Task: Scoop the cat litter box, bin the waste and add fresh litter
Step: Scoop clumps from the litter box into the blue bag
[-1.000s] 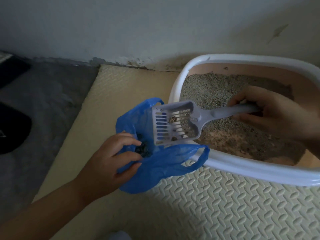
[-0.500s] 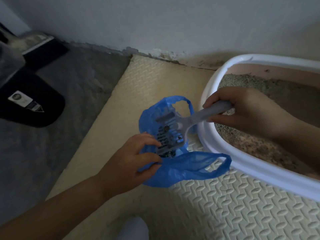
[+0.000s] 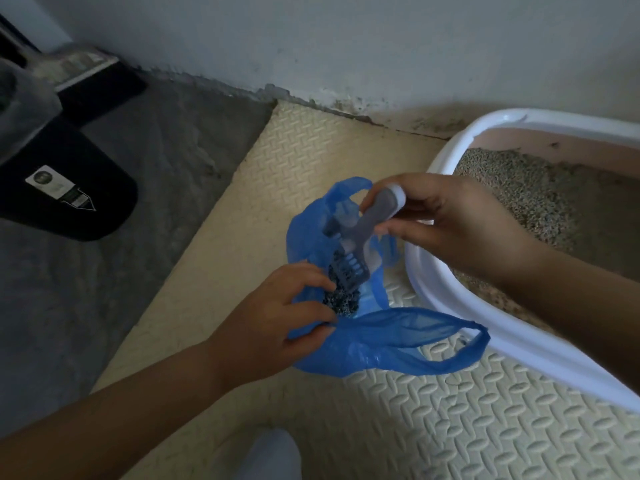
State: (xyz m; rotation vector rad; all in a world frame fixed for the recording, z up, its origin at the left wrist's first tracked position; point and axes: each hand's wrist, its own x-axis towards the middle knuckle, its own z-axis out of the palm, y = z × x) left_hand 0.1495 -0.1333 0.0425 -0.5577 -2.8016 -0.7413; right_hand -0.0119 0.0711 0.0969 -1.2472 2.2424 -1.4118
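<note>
A blue plastic bag (image 3: pixel 374 344) lies open on the foam mat, left of the white-rimmed litter box (image 3: pixel 450 299). My left hand (image 3: pixel 277 323) pinches the bag's near edge and holds it open. My right hand (image 3: pixel 446 223) grips the handle of a grey slotted scoop (image 3: pixel 360 237), tipped steeply head-down inside the bag. Dark clumped waste (image 3: pixel 341 299) sits in the bag under the scoop head. Grey-brown litter (image 3: pixel 519 188) fills the box.
A cream embossed foam mat (image 3: pixel 415 410) covers the floor under the bag and box. Grey floor (image 3: pixel 104 306) lies to the left, with a black object bearing a label (image 3: pixel 62 188). A wall (image 3: pixel 346 46) runs along the back.
My right hand carried the scoop from over the box into the bag, then raised the handle so the head tips down. Waste now lies in the bag. The view shifted left.
</note>
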